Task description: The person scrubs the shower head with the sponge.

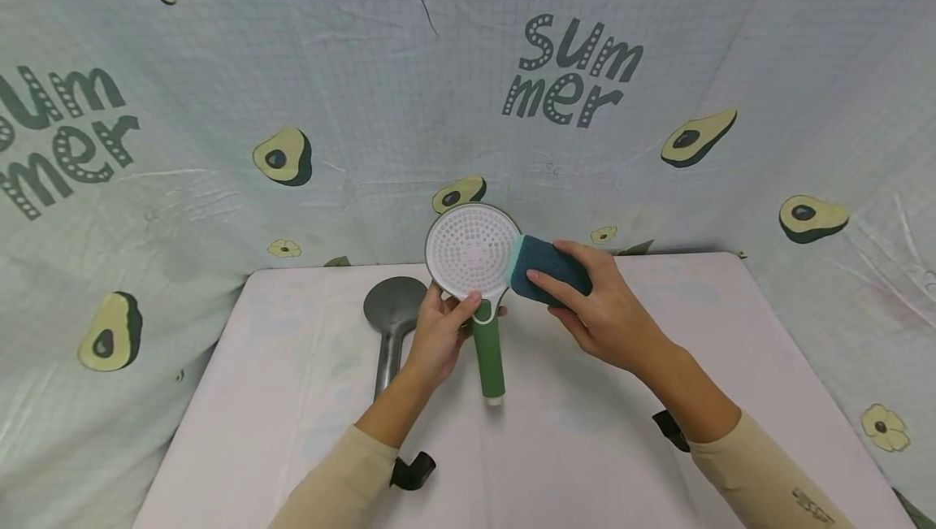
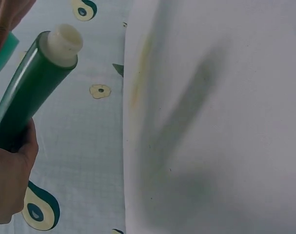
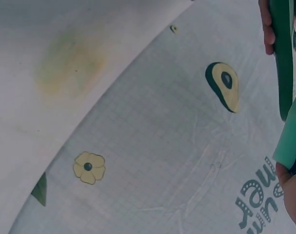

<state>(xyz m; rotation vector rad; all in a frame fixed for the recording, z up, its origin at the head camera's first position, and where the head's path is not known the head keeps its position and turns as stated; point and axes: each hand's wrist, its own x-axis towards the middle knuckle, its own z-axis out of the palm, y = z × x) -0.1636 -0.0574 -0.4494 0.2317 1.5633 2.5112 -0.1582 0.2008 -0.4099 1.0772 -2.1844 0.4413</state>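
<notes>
A green-handled shower head (image 1: 474, 251) with a round white nozzle face is raised in my left hand (image 1: 439, 334), the thumb across its neck just below the disc. The nozzle face points toward the head camera. In the left wrist view its green handle (image 2: 28, 92) ends in a white threaded tip. My right hand (image 1: 603, 310) grips a sponge (image 1: 548, 271), dark blue on one side and light teal on the other. The teal side (image 3: 290, 139) meets the right edge of the shower head's disc in the head view.
A second, grey shower head (image 1: 395, 305) lies on the white table (image 1: 570, 431) left of my hands, its handle partly behind my left forearm. Black wrist-camera parts (image 1: 413, 472) show by both forearms. A curtain (image 1: 366, 123) printed with avocados hangs behind the table.
</notes>
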